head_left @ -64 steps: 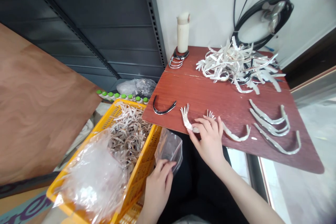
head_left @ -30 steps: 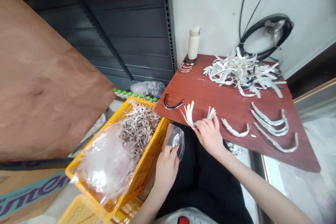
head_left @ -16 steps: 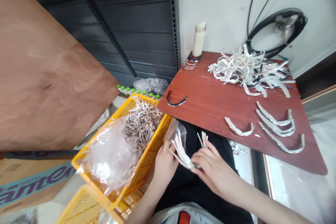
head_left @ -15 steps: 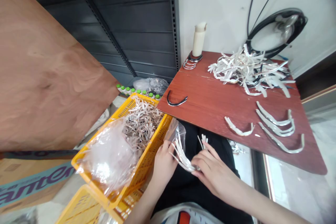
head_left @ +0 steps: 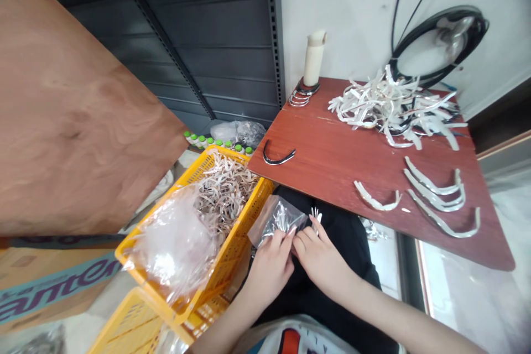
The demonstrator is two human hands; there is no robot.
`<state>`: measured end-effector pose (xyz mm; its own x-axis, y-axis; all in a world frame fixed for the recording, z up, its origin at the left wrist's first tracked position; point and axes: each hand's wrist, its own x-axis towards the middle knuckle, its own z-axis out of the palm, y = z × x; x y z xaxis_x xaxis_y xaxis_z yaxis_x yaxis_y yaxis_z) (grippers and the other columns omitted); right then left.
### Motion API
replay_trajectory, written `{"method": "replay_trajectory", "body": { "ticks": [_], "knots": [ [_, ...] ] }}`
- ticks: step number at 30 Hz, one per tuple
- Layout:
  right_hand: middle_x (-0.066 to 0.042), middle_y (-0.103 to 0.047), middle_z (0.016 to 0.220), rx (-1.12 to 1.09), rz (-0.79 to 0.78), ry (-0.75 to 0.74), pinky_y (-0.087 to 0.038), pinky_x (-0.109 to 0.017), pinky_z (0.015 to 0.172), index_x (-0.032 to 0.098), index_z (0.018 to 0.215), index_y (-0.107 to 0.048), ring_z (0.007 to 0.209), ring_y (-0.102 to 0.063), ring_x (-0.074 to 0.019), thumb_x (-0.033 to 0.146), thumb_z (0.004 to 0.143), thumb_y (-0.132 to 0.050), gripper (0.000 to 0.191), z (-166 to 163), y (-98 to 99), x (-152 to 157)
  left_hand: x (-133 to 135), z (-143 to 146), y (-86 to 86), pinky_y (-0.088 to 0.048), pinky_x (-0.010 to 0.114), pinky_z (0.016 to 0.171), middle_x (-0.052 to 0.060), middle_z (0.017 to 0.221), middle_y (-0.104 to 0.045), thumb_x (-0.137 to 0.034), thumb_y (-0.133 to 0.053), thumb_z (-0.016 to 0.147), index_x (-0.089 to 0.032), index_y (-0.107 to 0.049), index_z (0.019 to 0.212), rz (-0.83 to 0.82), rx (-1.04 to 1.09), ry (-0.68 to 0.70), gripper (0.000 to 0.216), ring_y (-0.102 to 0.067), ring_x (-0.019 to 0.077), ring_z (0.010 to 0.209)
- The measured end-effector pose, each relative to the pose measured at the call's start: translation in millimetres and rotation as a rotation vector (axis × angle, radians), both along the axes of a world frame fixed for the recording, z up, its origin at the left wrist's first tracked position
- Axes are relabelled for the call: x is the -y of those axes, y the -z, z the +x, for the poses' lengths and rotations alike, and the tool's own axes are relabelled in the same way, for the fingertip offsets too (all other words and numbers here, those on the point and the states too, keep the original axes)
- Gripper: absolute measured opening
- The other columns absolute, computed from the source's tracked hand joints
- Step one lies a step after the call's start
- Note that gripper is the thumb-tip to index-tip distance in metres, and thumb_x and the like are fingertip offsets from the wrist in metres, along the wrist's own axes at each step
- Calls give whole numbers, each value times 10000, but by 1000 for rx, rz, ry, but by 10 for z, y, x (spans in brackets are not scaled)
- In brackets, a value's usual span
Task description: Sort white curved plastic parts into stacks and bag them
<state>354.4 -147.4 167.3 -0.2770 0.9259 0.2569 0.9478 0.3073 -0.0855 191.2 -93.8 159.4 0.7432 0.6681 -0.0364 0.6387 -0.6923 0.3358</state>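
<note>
Beside the yellow basket (head_left: 248, 220), the left hand (head_left: 269, 268) pinches the clear bag (head_left: 265, 225) open over the lap. The bundle of white strips (head_left: 283, 215) sits half inside, its ends gripped by the right hand (head_left: 319, 257). Loose strips (head_left: 394, 108) lie unbagged on the surface (head_left: 332, 160).

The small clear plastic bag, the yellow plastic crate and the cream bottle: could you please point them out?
small clear plastic bag (head_left: 267, 222), head view, its middle.
yellow plastic crate (head_left: 241, 238), head view, right wall.
cream bottle (head_left: 313, 61), head view, its body.

Two hands (head_left: 269, 271), one bottle (head_left: 314, 58), two yellow baskets (head_left: 188, 172).
</note>
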Motion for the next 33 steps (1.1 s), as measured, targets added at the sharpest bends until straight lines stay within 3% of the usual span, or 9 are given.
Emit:
{"method": "replay_trajectory", "body": {
  "ticks": [6, 8, 10, 11, 13, 17, 23, 27, 33],
  "knots": [
    [-56, -658, 991, -255, 96, 78, -192, -631, 1165, 199, 1100, -642, 1090, -568, -258, 145, 925, -529, 215, 2, 306, -70, -28, 12, 230, -523, 403, 892, 93, 1153, -564, -115, -453, 847, -196, -314, 1478, 22, 26, -80, 651, -596, 222, 961],
    [-70, -638, 1101, -465, 113, 194, -313, -605, 1108, 237, 1147, -620, 1125, -560, -264, 242, 932, -561, 223, 47, 388, -14, -40, 2, 270, -521, 397, 896, 90, 1148, -566, -136, -454, 868, -205, -333, 1470, 22, 56, -82, 618, -595, 221, 974],
    [-83, -617, 1079, -766, 85, 415, -497, -487, 929, 225, 1171, -581, 989, -605, -236, 332, 922, -581, 271, 87, 446, 34, -42, -3, 285, -519, 392, 903, 89, 1158, -565, -143, -461, 871, -212, -351, 1462, 14, 80, -83, 606, -592, 222, 990],
    [-73, -611, 1013, -937, 40, 529, -540, -411, 804, 206, 1174, -557, 869, -614, -206, 375, 905, -600, 321, 100, 465, 44, -41, -3, 286, -519, 391, 905, 88, 1159, -564, -144, -465, 869, -215, -358, 1460, 8, 89, -87, 605, -591, 223, 995],
    [-11, -577, 840, -1273, -125, 700, -500, -290, 565, 177, 1166, -510, 634, -553, -141, 467, 848, -647, 452, 110, 483, 24, -43, 1, 283, -520, 386, 902, 85, 1156, -566, -141, -469, 865, -226, -359, 1463, -5, 101, -96, 614, -592, 222, 993],
    [97, -450, 609, -1741, -504, 832, -222, -187, 367, 186, 1095, -487, 412, -342, -66, 598, 732, -701, 589, 74, 457, -116, -66, 4, 278, -529, 374, 875, 76, 1118, -576, -134, -484, 845, -246, -365, 1469, -49, 127, -105, 646, -601, 215, 966],
    [91, -479, 602, -1816, -414, 941, -180, -187, 341, 210, 1000, -502, 389, -318, -53, 587, 633, -787, 598, 0, 447, -193, -86, -35, 286, -525, 366, 901, 62, 1123, -580, -113, -491, 819, -272, -367, 1475, -115, 193, -114, 686, -599, 205, 997],
    [131, -307, 526, -1907, -567, 864, -101, -167, 361, 205, 821, -479, 392, -188, -22, 626, 671, -758, 526, 12, 428, -183, -89, -48, 274, -526, 364, 898, 54, 1091, -579, -103, -493, 814, -269, -381, 1469, -159, 214, -127, 685, -600, 192, 963],
    [123, -287, 489, -1908, -528, 758, -89, -192, 377, 201, 687, -447, 406, -156, -25, 613, 667, -769, 523, 71, 365, -364, -144, -55, 212, -528, 346, 885, 41, 1048, -573, -100, -478, 828, -283, -392, 1464, -233, 235, -91, 667, -604, 163, 897]
  ]
}}
